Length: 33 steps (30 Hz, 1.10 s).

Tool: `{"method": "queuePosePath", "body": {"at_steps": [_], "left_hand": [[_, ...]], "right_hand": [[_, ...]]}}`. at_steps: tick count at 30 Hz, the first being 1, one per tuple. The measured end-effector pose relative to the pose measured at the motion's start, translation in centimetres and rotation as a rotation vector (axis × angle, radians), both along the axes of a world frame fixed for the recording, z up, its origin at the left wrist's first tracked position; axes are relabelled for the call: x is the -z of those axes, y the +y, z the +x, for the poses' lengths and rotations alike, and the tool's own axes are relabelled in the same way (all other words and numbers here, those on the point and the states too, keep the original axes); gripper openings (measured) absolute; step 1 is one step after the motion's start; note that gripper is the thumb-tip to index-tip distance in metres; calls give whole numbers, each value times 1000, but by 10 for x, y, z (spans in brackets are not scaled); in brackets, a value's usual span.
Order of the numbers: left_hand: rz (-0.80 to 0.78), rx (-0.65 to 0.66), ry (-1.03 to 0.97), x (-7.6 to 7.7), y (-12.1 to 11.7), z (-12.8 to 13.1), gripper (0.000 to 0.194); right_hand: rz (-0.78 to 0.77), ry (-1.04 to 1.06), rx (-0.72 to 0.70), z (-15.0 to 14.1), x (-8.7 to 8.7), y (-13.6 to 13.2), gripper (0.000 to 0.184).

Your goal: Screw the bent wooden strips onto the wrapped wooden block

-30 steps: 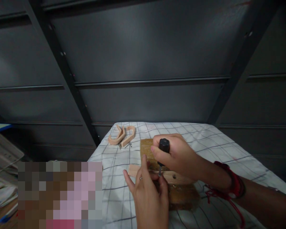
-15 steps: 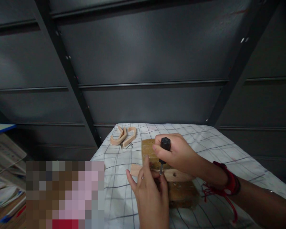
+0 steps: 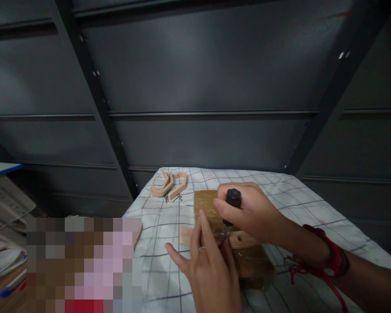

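My right hand (image 3: 249, 206) is closed round the black handle of a screwdriver (image 3: 233, 199), whose metal shaft slants down to the left. Its tip meets a pale wooden strip (image 3: 252, 240) with a round hole. The strip lies across a brown wooden block (image 3: 206, 201), partly hidden by both hands. My left hand (image 3: 211, 271), with a ring on one finger, rests over the strip. Its thumb and forefinger close in at the screwdriver's tip; what they pinch there is hidden. The little finger sticks out to the left.
Bent wooden pieces (image 3: 177, 187) and several small screws (image 3: 179, 198) lie at the table's far left. A white checked cloth (image 3: 163, 265) covers the table. Behind it rises a dark panelled wall (image 3: 211, 143). At lower left, a pixelated patch (image 3: 84, 265) hides part of the view.
My right hand and the screwdriver handle have shifted slightly right, so the shaft leans more. My left hand has also moved a little right, its little finger spread further left.
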<state>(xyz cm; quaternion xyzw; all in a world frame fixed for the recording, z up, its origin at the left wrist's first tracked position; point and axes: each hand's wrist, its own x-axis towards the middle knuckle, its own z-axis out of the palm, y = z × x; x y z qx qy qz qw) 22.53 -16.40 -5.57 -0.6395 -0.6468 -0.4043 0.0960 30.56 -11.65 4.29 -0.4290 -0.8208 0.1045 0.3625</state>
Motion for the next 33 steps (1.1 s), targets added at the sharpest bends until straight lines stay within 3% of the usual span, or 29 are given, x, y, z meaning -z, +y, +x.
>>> {"method": "queuePosePath", "body": {"at_steps": [13,24,33], "left_hand": [[-7,-28,9,3,-1,0,60],[-40,86,-66,7,3,1,57],[-93,94,56,-9,8,2,54]], "right_hand": [[-59,47,10,-3,2,3,22],[17,43,-16,-4,7,2,25],[89,49,-100,7,9,3,27]]}}
